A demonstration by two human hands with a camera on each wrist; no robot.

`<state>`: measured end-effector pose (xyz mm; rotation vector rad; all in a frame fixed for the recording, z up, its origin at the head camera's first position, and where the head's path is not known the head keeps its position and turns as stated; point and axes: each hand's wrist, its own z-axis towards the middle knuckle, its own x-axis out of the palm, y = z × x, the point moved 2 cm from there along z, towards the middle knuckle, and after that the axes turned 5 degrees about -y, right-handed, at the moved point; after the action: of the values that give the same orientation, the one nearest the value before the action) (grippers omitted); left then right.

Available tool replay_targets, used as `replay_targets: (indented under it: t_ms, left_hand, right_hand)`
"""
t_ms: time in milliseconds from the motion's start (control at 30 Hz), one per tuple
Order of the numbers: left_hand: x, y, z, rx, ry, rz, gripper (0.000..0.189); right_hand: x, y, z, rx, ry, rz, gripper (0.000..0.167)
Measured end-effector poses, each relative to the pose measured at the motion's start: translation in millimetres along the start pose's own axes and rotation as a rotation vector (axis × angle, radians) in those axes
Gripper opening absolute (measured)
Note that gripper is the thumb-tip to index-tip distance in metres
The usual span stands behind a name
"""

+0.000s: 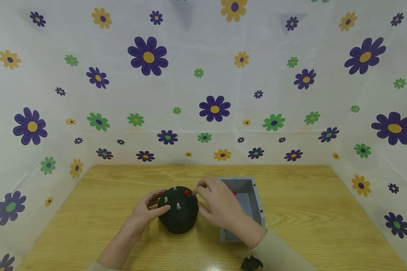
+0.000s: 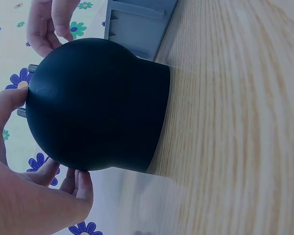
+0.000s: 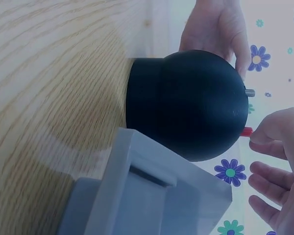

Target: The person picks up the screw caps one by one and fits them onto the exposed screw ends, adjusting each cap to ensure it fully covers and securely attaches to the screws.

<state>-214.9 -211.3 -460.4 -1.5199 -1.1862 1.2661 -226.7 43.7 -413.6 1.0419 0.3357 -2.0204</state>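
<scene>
A black dome-shaped object (image 1: 179, 220) stands on the wooden table, with several metal threaded studs (image 1: 178, 206) sticking up from its top. My left hand (image 1: 146, 210) holds its left side, the thumb lying on top beside a stud and the fingers bent along the far side. A small red cap (image 1: 187, 192) sits at the dome's upper right. Close to that cap is my right hand (image 1: 220, 199), its index fingertip beside it and the thumb lower and apart. In the right wrist view a fingertip meets or nearly meets the red cap (image 3: 246, 131); contact is unclear.
Right of the dome stands a grey plastic bin (image 1: 259, 210), partly covered by my right hand and forearm; something red (image 1: 234, 193) shows inside. A crumpled black item (image 1: 252, 262) lies at the near edge, by the right sleeve. Flower-patterned sheeting (image 1: 176, 86) surrounds the table.
</scene>
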Motion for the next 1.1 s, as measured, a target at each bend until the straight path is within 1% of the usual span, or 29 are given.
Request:
replay_targets:
  t_ms: [367,767,1100]
  left_hand:
    - [0.3,-0.8,0.6,-0.006,-0.004,-0.004,0.069]
    - [0.4,-0.9,0.8,-0.022,-0.014,-0.014,0.069]
    - [0.7,-1.3,0.4,-0.021,-0.013,-0.010,0.069]
  right_hand:
    - [-0.5,-3.3,-2.8,-0.058,-0.032,-0.078,0.023]
    - [-2.8,-5.6,-8.7,-0.074,-0.018,-0.117,0.021]
    - [-7.0,-8.9,-12.5,-0.087,-0.024,-0.158,0.021]
